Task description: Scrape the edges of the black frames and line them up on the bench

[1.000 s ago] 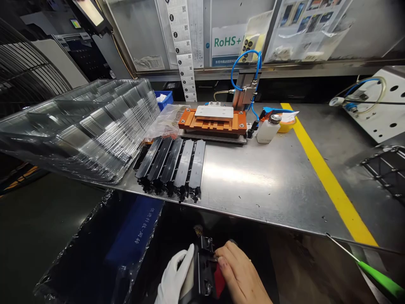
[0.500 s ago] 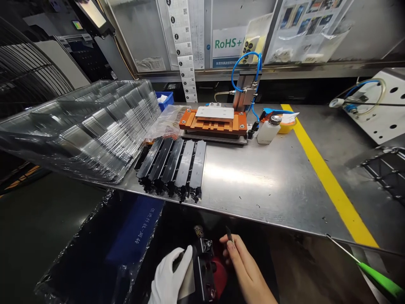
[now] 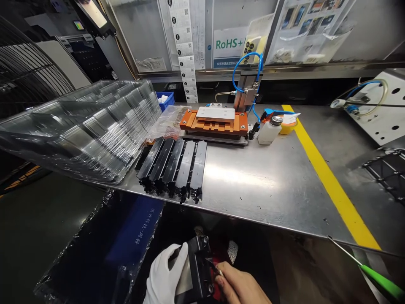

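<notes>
My left hand [image 3: 167, 270], in a white glove, is wrapped round a black plastic part [image 3: 198, 255] below the table's front edge. The part has round fittings along its right side and a greyish flat face under my thumb. My bare right hand [image 3: 236, 283] is closed on a small knife [image 3: 213, 266], with most of its handle hidden in the fingers. The dark blade points up-left at the part's right edge; whether it touches cannot be made out. On the table, beyond my hands, a row of similar long black parts [image 3: 172, 164] lies side by side.
Stacked clear plastic trays [image 3: 104, 122] stand at the left. An orange fixture [image 3: 213, 122] with a blue air hose sits at the back, beside a white bottle [image 3: 269, 130]. A green-handled tool [image 3: 379, 280] juts in at lower right. Below left is a plastic-lined blue box [image 3: 126, 236].
My right hand has moved down and left, bringing the knife from beside the black part to its right edge. My left hand and the part have tilted slightly.
</notes>
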Available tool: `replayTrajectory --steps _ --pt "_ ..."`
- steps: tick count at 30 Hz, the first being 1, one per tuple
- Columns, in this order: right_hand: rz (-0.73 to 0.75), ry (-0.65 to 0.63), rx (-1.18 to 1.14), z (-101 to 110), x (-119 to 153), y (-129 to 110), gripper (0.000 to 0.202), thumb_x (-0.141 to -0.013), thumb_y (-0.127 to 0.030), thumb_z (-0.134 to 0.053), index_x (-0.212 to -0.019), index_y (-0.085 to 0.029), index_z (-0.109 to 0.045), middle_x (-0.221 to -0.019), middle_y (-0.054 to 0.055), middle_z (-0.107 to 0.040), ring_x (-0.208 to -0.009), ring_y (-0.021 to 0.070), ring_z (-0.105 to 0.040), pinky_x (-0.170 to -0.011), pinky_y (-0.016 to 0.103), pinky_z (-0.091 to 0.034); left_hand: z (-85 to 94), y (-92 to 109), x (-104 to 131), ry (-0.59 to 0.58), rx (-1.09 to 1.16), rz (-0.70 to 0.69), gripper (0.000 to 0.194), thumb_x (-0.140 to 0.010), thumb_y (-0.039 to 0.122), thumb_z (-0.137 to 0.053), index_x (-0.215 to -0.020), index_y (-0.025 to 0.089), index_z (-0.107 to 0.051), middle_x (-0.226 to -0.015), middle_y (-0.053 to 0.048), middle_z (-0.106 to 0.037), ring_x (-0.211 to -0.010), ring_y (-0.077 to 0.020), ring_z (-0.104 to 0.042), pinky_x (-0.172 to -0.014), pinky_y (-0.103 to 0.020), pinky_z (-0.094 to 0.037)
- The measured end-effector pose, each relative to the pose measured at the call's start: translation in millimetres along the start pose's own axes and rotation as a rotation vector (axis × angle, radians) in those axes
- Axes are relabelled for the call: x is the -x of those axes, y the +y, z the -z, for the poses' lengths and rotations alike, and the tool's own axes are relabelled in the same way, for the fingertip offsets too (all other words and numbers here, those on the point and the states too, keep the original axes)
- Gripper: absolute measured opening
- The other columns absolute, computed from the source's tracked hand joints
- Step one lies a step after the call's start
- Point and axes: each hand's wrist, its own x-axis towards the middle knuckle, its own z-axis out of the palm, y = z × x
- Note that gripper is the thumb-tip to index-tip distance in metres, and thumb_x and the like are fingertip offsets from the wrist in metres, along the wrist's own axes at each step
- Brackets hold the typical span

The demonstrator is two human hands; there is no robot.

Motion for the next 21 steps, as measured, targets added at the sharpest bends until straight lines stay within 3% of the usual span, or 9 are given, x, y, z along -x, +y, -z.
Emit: replayTrajectory --steps 4,7,10,12,15,16,18,21 --pt "0.136 -0.056 0.042 6.6 -0.8 3.0 0.043 -0.106 -0.052 -0.029 -0.079 -0.022 -0.042 -0.067 -0.003 -0.049 -0.057 0.0105 -0.047 -0.053 0.021 -0.036 -1.6 1.2 3.1 0.018 0.004 -0.01 0.084 -0.075 0.022 -0.056 -0.154 0.025 -0.025 -0.128 -0.013 -0.057 -0.115 -0.0323 -0.061 -0.093 -0.044 -0.054" --pt "0.062 -0.003 0.065 8.0 0.0 -2.6 0.042 -0.106 -0.053 -0.029 -0.087 -0.023 -0.051 -0.077 -0.001 -0.056 -0.069 0.0126 -0.055 -0.066 0.022 -0.043 0.0 3.6 2.2 0.06 -0.009 -0.064 0.095 -0.074 0.019 -0.058 -0.157 0.028 -0.015 -0.13 -0.013 -0.051 -0.115 -0.0311 -0.059 -0.092 -0.043 -0.053" --pt "0.006 0.061 0.039 4.4 -3.6 -7.7 0.055 -0.098 -0.071 -0.032 -0.096 -0.023 -0.057 -0.082 0.001 -0.06 -0.071 0.014 -0.058 -0.065 0.023 -0.045 1.2 6.7 -0.3 0.079 -0.035 -0.096 0.094 -0.076 0.016 -0.055 -0.158 0.03 -0.01 -0.131 -0.014 -0.046 -0.114 -0.0288 -0.058 -0.091 -0.042 -0.053" --pt "0.068 0.133 0.086 -1.9 -7.7 -6.5 0.063 -0.092 -0.078 -0.035 -0.081 -0.02 -0.055 -0.072 0.0 -0.058 -0.061 0.0127 -0.055 -0.056 0.022 -0.041 0.0 8.5 -1.5 0.083 -0.055 -0.101 0.093 -0.077 0.017 -0.054 -0.158 0.03 -0.009 -0.131 -0.015 -0.044 -0.113 -0.029 -0.057 -0.09 -0.042 -0.053" --pt "0.234 0.361 0.256 -11.3 -10.4 1.1 0.064 -0.096 -0.07 -0.041 -0.059 -0.017 -0.042 -0.053 -0.002 -0.048 -0.051 0.0108 -0.045 -0.051 0.025 -0.03 -3.1 9.3 -2.8 0.09 -0.07 -0.099 0.094 -0.073 0.016 -0.056 -0.156 0.028 -0.012 -0.129 -0.016 -0.042 -0.111 -0.0306 -0.057 -0.089 -0.043 -0.053" --pt "0.257 0.384 0.281 -12.2 -9.5 3.3 0.064 -0.096 -0.068 -0.043 -0.058 -0.017 -0.04 -0.051 -0.002 -0.046 -0.05 0.0106 -0.044 -0.051 0.026 -0.028 -3.4 8.6 -3.3 0.082 -0.069 -0.09 0.095 -0.071 0.016 -0.058 -0.155 0.027 -0.014 -0.128 -0.016 -0.042 -0.109 -0.0312 -0.058 -0.088 -0.044 -0.053" --pt "0.161 0.313 0.217 -9.3 -5.6 5.2 0.056 -0.099 -0.063 -0.042 -0.065 -0.019 -0.047 -0.058 -0.002 -0.053 -0.054 0.0115 -0.049 -0.054 0.025 -0.034 -1.5 4.9 -5.3 0.057 -0.078 -0.07 0.096 -0.065 0.015 -0.061 -0.151 0.026 -0.021 -0.125 -0.015 -0.044 -0.106 -0.0319 -0.058 -0.087 -0.045 -0.053" --pt "-0.143 0.088 -0.024 0.8 0.6 3.1 0.048 -0.105 -0.057 -0.028 -0.092 -0.022 -0.059 -0.082 0.002 -0.065 -0.073 0.0146 -0.061 -0.068 0.024 -0.046 7.5 -5.2 -11.3 0.019 -0.126 -0.089 0.09 -0.065 0.01 -0.061 -0.148 0.028 -0.03 -0.125 -0.013 -0.047 -0.107 -0.0302 -0.057 -0.089 -0.045 -0.053"
